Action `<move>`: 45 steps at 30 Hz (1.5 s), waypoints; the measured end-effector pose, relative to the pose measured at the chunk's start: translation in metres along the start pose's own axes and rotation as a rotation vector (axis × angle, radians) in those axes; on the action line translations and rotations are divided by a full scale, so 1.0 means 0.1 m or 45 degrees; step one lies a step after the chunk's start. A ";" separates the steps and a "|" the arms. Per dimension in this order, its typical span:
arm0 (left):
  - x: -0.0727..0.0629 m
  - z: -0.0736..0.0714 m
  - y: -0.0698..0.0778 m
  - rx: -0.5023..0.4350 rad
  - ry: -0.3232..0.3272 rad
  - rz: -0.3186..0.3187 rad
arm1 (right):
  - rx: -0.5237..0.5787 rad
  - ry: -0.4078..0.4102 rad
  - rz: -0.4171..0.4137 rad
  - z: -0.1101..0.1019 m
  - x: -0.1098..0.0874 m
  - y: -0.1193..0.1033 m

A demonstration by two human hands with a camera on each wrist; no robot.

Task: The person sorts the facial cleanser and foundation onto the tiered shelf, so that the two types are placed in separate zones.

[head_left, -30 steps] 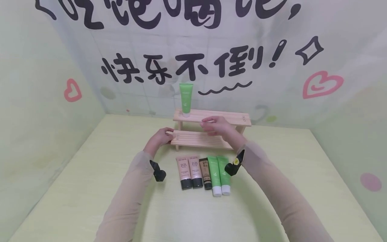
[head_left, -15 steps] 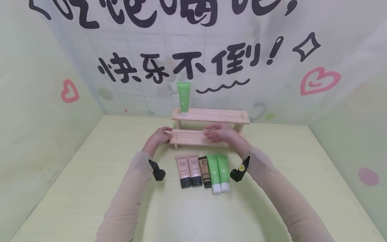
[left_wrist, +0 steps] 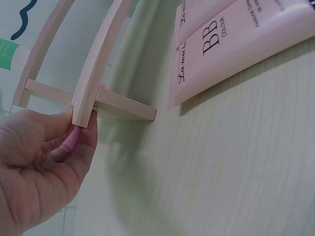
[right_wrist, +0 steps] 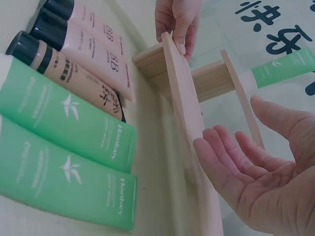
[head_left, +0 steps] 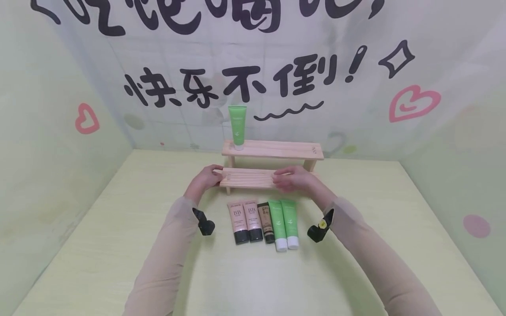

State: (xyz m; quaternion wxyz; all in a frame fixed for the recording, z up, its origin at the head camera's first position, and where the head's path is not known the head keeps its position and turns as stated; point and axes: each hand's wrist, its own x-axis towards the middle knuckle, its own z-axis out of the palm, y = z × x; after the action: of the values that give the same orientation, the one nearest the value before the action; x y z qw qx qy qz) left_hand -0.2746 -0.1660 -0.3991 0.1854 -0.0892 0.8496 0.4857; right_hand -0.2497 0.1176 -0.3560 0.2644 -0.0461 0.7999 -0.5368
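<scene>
A two-step wooden display rack (head_left: 253,177) stands toward the back of the table. My left hand (left_wrist: 47,162) pinches the left end of its lower step, thumb on top and fingers beneath. Over the lower step's right part is my right hand (right_wrist: 266,169), palm turned up, fingers loosely bent and holding nothing. A green squeeze tube (head_left: 238,127) stands upright on its white cap at the left of the upper step. In front of the rack lie two pink BB cream tubes (head_left: 239,223), a brown tube (head_left: 265,221) with a black cap, and two green tubes (head_left: 278,224).
The table (head_left: 253,281) has a pale wood-grain top. A printed cloth backdrop (head_left: 182,127) with black lettering rises close behind the rack, and similar walls stand at both sides. Black wrist cameras (head_left: 204,223) are strapped over both sleeves.
My right hand has come down from near the upper step to the lower one, moving right. My left hand stays at the rack's left end. The head view has shifted slightly.
</scene>
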 end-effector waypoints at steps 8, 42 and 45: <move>-0.02 -0.01 0.00 -0.011 -0.013 -0.007 | -0.026 -0.026 0.015 -0.03 -0.05 0.16; -0.02 -0.03 0.01 0.000 -0.039 0.011 | -0.223 0.072 0.250 -0.08 -0.24 0.70; -0.02 -0.02 0.01 -0.005 -0.043 0.011 | -0.193 0.135 0.290 -0.01 -0.24 0.71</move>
State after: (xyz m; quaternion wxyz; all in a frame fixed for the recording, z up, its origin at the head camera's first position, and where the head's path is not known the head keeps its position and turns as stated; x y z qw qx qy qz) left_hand -0.2736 -0.1676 -0.3967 0.1972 -0.0776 0.8458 0.4895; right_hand -0.2145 0.1565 -0.4099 0.2766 0.0536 0.8511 -0.4430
